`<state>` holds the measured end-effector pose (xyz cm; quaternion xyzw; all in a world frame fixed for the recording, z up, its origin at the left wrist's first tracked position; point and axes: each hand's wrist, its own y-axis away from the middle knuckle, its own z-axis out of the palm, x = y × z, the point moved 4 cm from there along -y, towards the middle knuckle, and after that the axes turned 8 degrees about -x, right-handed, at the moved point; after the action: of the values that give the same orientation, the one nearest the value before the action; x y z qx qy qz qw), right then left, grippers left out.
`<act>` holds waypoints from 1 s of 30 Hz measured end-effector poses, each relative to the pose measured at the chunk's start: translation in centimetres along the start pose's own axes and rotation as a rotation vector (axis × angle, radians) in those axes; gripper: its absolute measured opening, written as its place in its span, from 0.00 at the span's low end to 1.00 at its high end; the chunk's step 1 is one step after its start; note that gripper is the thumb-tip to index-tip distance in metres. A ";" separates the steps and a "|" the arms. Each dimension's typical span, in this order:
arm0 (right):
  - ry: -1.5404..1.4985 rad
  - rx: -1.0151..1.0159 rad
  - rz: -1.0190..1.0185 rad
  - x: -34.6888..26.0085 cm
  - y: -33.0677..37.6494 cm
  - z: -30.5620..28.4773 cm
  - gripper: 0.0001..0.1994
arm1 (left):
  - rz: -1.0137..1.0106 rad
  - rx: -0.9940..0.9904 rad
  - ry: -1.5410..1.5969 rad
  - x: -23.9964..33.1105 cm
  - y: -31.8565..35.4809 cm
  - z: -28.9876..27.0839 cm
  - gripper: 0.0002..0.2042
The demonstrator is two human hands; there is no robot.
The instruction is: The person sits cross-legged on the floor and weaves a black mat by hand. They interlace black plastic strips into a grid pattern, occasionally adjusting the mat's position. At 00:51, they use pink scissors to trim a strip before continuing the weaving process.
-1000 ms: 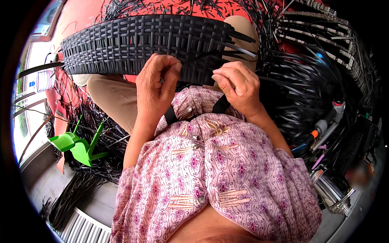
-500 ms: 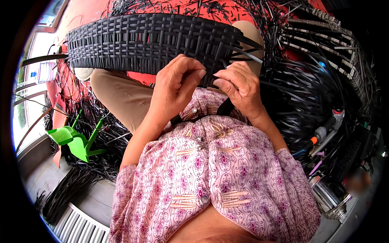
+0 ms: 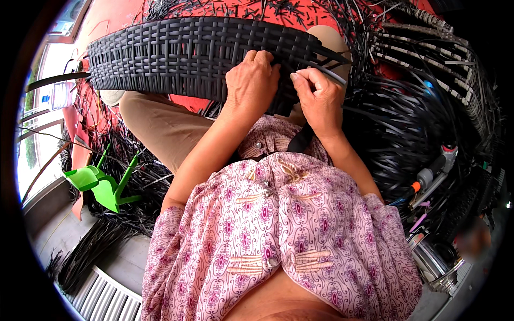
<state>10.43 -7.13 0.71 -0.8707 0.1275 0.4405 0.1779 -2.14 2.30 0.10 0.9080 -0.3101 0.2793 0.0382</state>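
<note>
Crosswise over the person's legs [image 3: 160, 128] lies a curved black woven panel [image 3: 155, 59], the left hand [image 3: 252, 83] curled at its right part, its grip hidden. Just beside, the right hand [image 3: 320, 99] bends its fingers in near the thumb; whether either grips anything I cannot tell. Loose black strips [image 3: 388, 147] heap rightward, a green plastic scoop [image 3: 107, 195] leftward.

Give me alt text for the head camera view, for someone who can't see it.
A person's left hand is at a curved black woven panel, the right hand raised close beside it. Loose black strips heap up on both sides, with a green plastic object at the left.
</note>
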 end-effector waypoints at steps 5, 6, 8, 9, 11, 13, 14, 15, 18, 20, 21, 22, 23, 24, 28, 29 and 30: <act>-0.032 -0.007 0.045 0.4 -0.1 0.4 0.06 | -0.029 0.044 0.015 0.2 0.2 0.7 0.09; -0.036 -0.011 0.051 0.4 -0.1 0.5 0.06 | -0.018 0.055 0.041 0.1 0.2 0.7 0.08; -0.042 -0.017 0.064 0.5 -0.3 0.5 0.06 | 0.005 0.075 0.096 -0.1 0.3 0.8 0.08; -0.024 -0.025 0.059 0.5 -0.4 0.5 0.06 | 0.020 0.086 0.111 -0.2 0.3 0.8 0.08; 0.013 -0.043 0.053 0.5 -0.8 0.6 0.06 | 0.041 0.098 0.142 -0.3 0.4 0.7 0.07; 0.018 -0.076 0.073 0.6 -1.0 0.8 0.07 | 0.060 0.101 0.155 -0.4 0.4 0.7 0.08; 0.022 -0.095 0.084 0.6 -1.2 0.9 0.07 | 0.064 0.098 0.162 -0.4 0.4 0.8 0.09; 0.046 -0.103 0.080 0.6 -1.3 0.9 0.07 | 0.068 0.098 0.165 -0.4 0.4 0.8 0.10; 0.102 -0.124 0.067 0.5 -1.7 1.1 0.08 | 0.048 0.101 0.199 -0.4 0.4 0.6 0.08; 0.116 -0.134 0.060 0.5 -1.9 1.2 0.09 | 0.048 0.059 0.174 -0.4 0.4 0.5 0.10; 0.115 -0.138 0.047 0.4 -2.0 1.2 0.09 | 0.044 0.037 0.166 -0.4 0.4 0.4 0.10; 0.112 -0.141 0.033 0.4 -2.1 1.3 0.09 | 0.049 0.021 0.149 -0.3 0.3 0.2 0.10; 0.109 -0.145 0.019 0.3 -2.1 1.3 0.09 | 0.049 0.003 0.135 -0.3 0.3 0.0 0.11; 0.122 -0.146 0.016 0.3 -2.2 1.4 0.09 | 0.033 -0.027 0.124 -0.4 0.3 -0.2 0.11; 0.194 -0.138 0.000 0.2 -2.2 1.7 0.09 | 0.026 -0.102 0.019 -0.3 0.0 -0.8 0.10; 0.217 -0.135 -0.003 0.2 -2.1 1.8 0.10 | 0.031 -0.101 0.010 -0.5 -0.1 -1.0 0.09; 0.256 -0.131 -0.012 0.1 -2.1 2.0 0.09 | 0.046 -0.081 0.003 -0.5 -0.1 -1.3 0.08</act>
<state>9.88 -4.41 -0.09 -0.9302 0.1149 0.3322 0.1055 -3.04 3.03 0.93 0.8979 -0.3419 0.2686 0.0688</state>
